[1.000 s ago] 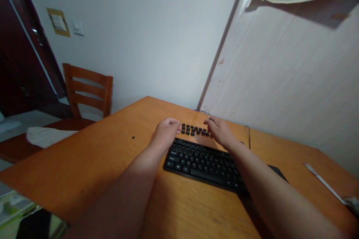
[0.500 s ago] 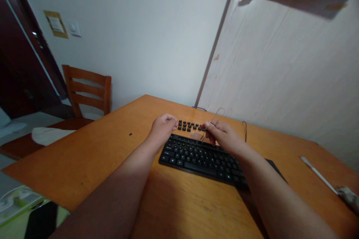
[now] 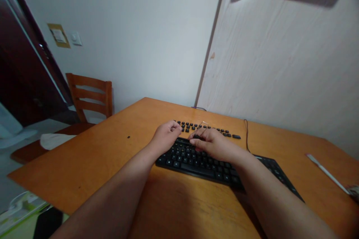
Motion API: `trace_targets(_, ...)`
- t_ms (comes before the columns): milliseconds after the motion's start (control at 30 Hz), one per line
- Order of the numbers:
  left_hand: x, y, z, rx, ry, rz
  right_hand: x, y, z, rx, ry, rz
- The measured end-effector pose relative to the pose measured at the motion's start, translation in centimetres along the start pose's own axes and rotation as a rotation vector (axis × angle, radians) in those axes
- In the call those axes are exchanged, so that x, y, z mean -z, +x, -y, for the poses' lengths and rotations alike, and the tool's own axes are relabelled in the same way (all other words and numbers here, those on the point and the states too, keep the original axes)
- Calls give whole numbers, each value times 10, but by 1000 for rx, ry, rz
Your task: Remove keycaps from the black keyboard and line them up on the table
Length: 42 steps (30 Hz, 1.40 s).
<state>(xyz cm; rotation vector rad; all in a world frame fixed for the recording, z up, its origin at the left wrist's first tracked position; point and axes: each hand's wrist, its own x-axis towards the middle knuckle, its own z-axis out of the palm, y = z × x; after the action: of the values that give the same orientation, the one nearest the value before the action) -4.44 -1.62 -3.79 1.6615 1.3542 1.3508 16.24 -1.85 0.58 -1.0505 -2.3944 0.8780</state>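
A black keyboard [image 3: 196, 170] lies on the wooden table, partly covered by both forearms. My right hand [image 3: 209, 143] is closed over its upper rows, fingers bent round a wire keycap puller. Only a thin wire loop of the puller [image 3: 205, 123] shows above the knuckles; its other end is hidden. At the keyboard's upper left corner is my left hand [image 3: 169, 134], thumb and fingertips pinched together. Whether anything small is between them I cannot make out. Behind the hands, loose black keycaps [image 3: 191, 124] lie in rows on the table.
One small black piece [image 3: 128, 137] lies alone left of the keyboard. A cable [image 3: 246, 134] runs behind it. To the right lies a white-handled brush [image 3: 327, 173]. A wooden chair [image 3: 91, 95] stands beyond the table's left edge, and a wall [image 3: 157, 44] rises behind.
My right hand has moved left and down onto the keyboard's upper rows, closer to my left hand. The wire loop now sits lower. The view has shifted slightly.
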Motion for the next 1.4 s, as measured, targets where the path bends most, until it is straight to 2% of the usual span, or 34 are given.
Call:
trace_targets(200,-2,-1,-1,-13,30,33,-5,0,-3,26,21,25)
trace_targets(533,-4,-3,-3,-19,79,56,-11,-1,2,11,-112,5)
trace_targets(800,-7,-3,-2,-10,98,84,-22,2,-8,0,-25,30)
trace_targets(967,-7,-4,0,-17,102,94,-30,6,-8,-119,216,8)
trace_targets(1067,-7,-4,-1,-2,110,102,-37,9,-8,-207,297,-111)
trace_targets(1200,-7,-4,-2,20,129,114,-40,12,-5,-238,276,-262)
trace_targets(1333,-7,-5,1,4,151,133,-39,12,-1,-423,321,-235)
trace_targets(1400,-7,-5,4,-10,169,147,-40,12,-2,-455,368,-236)
